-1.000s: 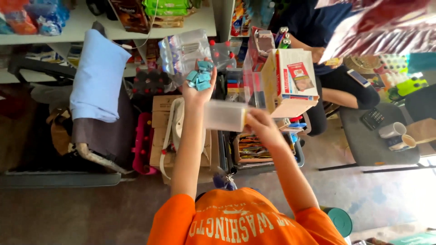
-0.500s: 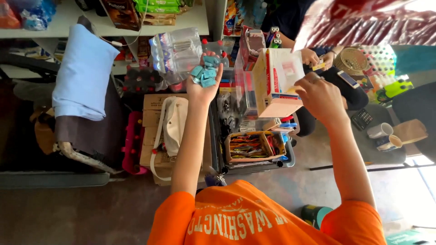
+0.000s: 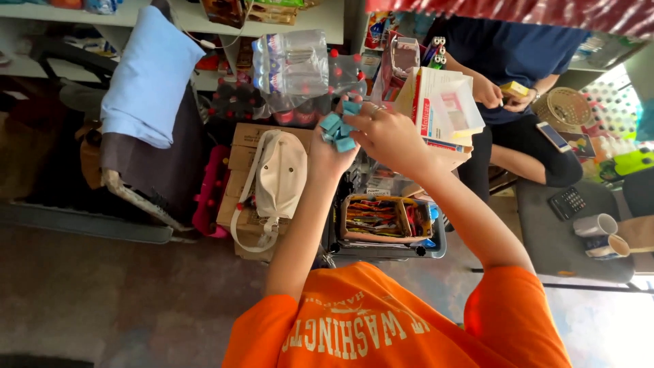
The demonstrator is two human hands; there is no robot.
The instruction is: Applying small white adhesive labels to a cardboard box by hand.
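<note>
Teal small packets [image 3: 338,129], fanned bunch, long axes splayed up & outward, held at chest height over a bin of sachets [image 3: 381,219]. Left hand [image 3: 332,151] fingers clamped round them; right hand [image 3: 390,136] fingers pinching top packet. White box [image 3: 443,112] just right, bottled water pack [image 3: 289,68] behind

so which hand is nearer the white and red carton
Right. The right hand is just beside the white and red carton; the left hand, holding small teal packets, sits farther left.
</note>
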